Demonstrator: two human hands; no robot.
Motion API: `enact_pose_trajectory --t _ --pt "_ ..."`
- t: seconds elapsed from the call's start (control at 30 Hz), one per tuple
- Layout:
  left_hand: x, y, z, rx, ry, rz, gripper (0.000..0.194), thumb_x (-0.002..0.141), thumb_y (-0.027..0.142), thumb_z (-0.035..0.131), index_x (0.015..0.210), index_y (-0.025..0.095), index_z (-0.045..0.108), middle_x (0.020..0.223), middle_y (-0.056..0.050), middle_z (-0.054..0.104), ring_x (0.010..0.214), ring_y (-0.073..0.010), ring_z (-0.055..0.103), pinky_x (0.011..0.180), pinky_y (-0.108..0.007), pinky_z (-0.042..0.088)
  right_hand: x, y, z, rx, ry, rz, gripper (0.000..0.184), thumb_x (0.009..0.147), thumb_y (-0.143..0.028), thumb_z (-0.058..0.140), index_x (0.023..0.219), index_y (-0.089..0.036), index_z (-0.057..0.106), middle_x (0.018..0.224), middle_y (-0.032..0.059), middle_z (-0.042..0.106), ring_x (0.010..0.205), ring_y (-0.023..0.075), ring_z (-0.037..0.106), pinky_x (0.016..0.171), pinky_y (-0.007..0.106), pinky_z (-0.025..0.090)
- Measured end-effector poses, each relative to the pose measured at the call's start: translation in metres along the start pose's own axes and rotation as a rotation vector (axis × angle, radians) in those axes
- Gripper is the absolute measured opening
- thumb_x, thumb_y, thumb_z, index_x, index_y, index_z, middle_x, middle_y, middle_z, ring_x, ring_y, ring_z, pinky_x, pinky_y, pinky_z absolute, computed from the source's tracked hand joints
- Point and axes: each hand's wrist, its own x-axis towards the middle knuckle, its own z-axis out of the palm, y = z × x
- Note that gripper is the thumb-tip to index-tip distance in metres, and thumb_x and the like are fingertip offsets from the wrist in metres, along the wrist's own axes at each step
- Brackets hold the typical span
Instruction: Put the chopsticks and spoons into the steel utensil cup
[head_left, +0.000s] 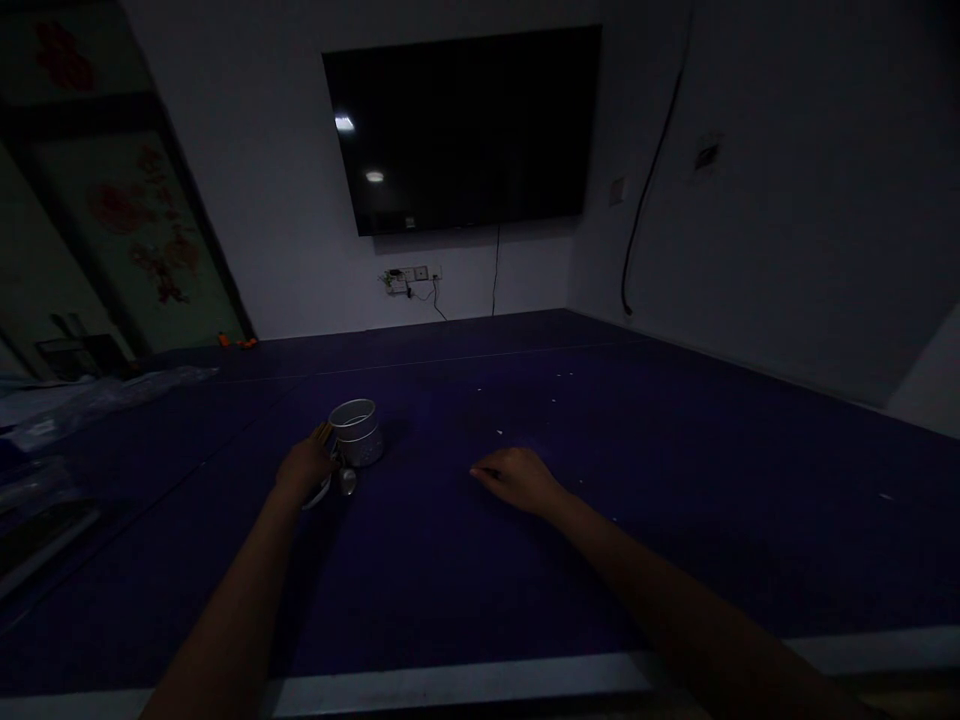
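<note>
On the purple table (420,560), left of the middle, a silver metal cup (358,447) stands upright with its open top facing up. My left hand (304,468) is beside the cup's left side, its fingers closed around a bundle of utensils. Yellowish sticks (322,432) like chopsticks poke out above the fingers, and the round bowl of a metal spoon (348,482) shows below. A pale curved edge also shows under the palm; its kind is unclear in the dim light. My right hand (517,478) rests near the table's middle with fingers curled together. Whether it pinches anything is hidden.
Small white scraps (499,432) are scattered on the table. Clear plastic wrapping (112,395) and a flat framed object (45,545) lie at the left. Little orange items (246,343) sit by the far edge. A television (465,130) hangs above wall sockets (412,278).
</note>
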Motion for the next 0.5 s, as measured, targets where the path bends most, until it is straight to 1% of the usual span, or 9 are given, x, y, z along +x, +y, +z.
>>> enact_pose_trajectory --t 0.1,0.2,0.3,0.43,0.5 --pt "-0.0031 0.0017 0.0008 0.105 -0.022 -0.009 0.012 0.068 0.024 0.056 0.070 0.017 0.065 0.081 -0.011 0.069 0.082 -0.0242 0.065 0.061 -0.024 0.043 0.0001 0.0000 -0.0001 0.000 0.001 -0.008 0.033 0.091 -0.035 0.041 0.086 -0.021 0.070 0.082 0.0046 0.071 0.074 0.0152 0.062 0.058 0.024 0.032" --pt "-0.0047 0.0029 0.0012 0.152 0.006 0.002 0.016 0.070 0.027 0.055 0.075 0.018 0.067 0.087 -0.011 0.069 0.084 -0.0234 0.065 0.060 -0.022 0.042 0.0004 0.0000 -0.0004 -0.009 -0.005 -0.008 0.033 0.091 -0.036 0.040 0.085 -0.020 0.069 0.084 0.0048 0.071 0.074 0.0153 0.063 0.058 0.024 0.031" --pt "-0.0041 0.0025 0.0025 0.195 0.030 0.025 0.020 0.073 0.029 0.054 0.079 0.016 0.067 0.088 -0.013 0.069 0.085 -0.0242 0.065 0.060 -0.023 0.042 0.0003 -0.0004 -0.0007 -0.019 -0.012 0.004 0.034 0.091 -0.036 0.040 0.083 -0.021 0.069 0.082 0.0044 0.071 0.072 0.0149 0.062 0.057 0.024 0.031" --pt "-0.0022 -0.0004 0.0052 0.189 0.069 0.045 0.027 0.077 0.032 0.049 0.084 0.015 0.068 0.087 -0.014 0.069 0.085 -0.0254 0.065 0.062 -0.024 0.042 -0.0001 -0.0005 -0.0004 -0.014 -0.001 0.005 0.034 0.091 -0.035 0.040 0.084 -0.021 0.069 0.083 0.0044 0.071 0.074 0.0151 0.063 0.058 0.024 0.032" --pt "-0.0022 -0.0018 0.0060 0.168 0.068 0.042 0.029 0.078 0.033 0.048 0.088 0.014 0.068 0.088 -0.014 0.069 0.085 -0.0254 0.065 0.061 -0.024 0.042 -0.0001 0.0000 0.0000 -0.004 0.004 0.007 0.032 0.091 -0.035 0.040 0.087 -0.021 0.069 0.085 0.0042 0.071 0.076 0.0151 0.063 0.058 0.023 0.032"
